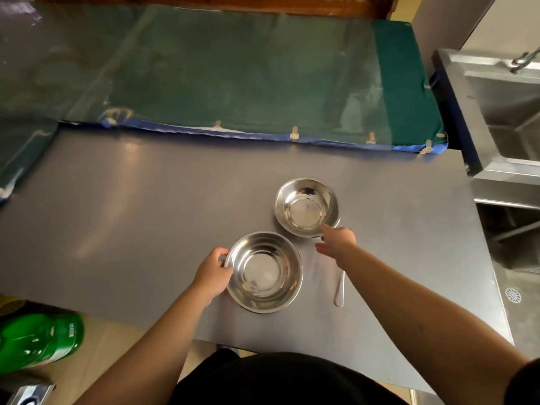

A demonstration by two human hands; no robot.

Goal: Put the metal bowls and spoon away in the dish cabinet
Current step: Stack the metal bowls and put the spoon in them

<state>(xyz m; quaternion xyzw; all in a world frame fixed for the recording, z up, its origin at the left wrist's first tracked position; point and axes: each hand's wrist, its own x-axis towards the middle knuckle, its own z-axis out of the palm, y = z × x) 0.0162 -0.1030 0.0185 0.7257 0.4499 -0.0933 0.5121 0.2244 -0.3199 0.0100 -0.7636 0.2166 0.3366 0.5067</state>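
Two shiny metal bowls stand on the grey table [146, 217]. The nearer, larger bowl [264, 271] has my left hand [213, 271] gripping its left rim. The farther, smaller bowl [306, 207] sits just beyond it; my right hand [336, 241] reaches to its near rim, fingers touching the edge, with no full grip visible. A metal spoon [339, 290] lies on the table under my right wrist, its handle pointing toward me and its head hidden by the hand. No dish cabinet is in view.
A green cloth-covered surface [233, 74] lies beyond the table. A steel sink [508, 112] with a tap stands at the right. A green plastic bottle [38, 337] sits on the floor at lower left.
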